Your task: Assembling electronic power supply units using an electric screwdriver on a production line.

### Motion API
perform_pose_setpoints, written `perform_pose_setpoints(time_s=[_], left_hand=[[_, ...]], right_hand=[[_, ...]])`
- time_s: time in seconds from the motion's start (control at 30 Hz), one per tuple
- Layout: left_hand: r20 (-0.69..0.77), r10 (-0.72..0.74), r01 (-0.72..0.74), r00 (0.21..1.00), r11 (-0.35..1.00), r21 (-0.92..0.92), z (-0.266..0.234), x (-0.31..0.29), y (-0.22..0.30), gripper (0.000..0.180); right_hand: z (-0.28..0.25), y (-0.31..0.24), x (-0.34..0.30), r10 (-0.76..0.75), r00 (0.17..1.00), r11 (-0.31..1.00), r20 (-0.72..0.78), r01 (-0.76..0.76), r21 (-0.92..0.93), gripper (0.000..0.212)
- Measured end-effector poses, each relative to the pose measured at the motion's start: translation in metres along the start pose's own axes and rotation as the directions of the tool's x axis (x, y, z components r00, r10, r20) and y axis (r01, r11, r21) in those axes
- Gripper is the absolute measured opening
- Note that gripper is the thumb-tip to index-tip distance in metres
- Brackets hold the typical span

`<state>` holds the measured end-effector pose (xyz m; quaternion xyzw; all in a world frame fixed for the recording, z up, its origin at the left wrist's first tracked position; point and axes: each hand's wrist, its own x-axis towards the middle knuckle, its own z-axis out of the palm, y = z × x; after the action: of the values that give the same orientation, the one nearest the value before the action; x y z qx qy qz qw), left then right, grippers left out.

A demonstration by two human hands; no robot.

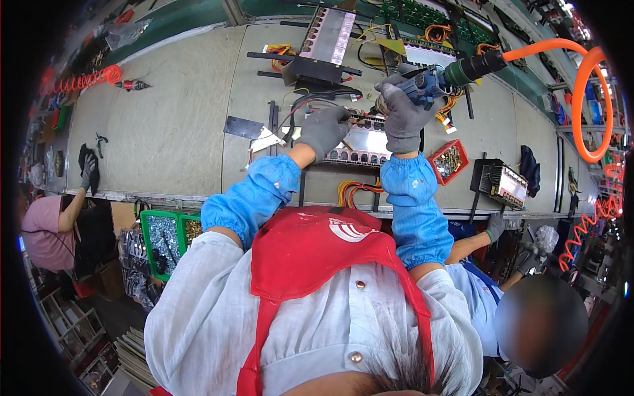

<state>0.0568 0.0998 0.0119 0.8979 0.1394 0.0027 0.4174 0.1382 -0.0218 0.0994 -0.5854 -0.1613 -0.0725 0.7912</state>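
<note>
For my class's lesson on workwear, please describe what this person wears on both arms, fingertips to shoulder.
The left glove and right glove are matching dark grey. Above them, the left sleeve cover and right sleeve cover are bright blue, puffy and gathered at the ends, with small printed motifs near the wrists. Pale, loose shirt sleeves cover the upper arms.

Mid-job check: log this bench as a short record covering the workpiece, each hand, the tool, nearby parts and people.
workpiece: silver-faced unit with slots along its edge
left hand: gloved, at the unit; exact grip unclear
right hand: gloved, gripping a blue power tool
tool line: orange hose
parts: red tray of small metal pieces, right of the unit
others: person at left, person at lower right
</note>
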Motion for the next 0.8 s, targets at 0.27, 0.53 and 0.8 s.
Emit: perform_pose_setpoints(time_s=[0.27, 0.53, 0.8], left_hand=[[0.043, -0.020, 0.014, 0.999, 0.989, 0.145, 0.006, 0.015, -0.001, 0.023], [-0.007, 0.063, -0.061, 0.998, 0.987, 0.147, 0.010, 0.015, -0.004, 0.023], [0.041, 0.101, -0.106, 0.994, 0.981, 0.161, 0.020, 0.017, -0.004, 0.028]], right_hand=[[-0.009, 0.001, 0.018, 0.245, 0.876, 0.954, 0.415, -0.293, 0.056, 0.037], [0.003, 0.011, 0.014, 0.150, 0.963, 0.989, 0.225, -0.150, -0.014, 0.032], [0.005, 0.006, 0.010, 0.024, 0.988, 0.999, 0.153, -0.018, -0.039, 0.034]])
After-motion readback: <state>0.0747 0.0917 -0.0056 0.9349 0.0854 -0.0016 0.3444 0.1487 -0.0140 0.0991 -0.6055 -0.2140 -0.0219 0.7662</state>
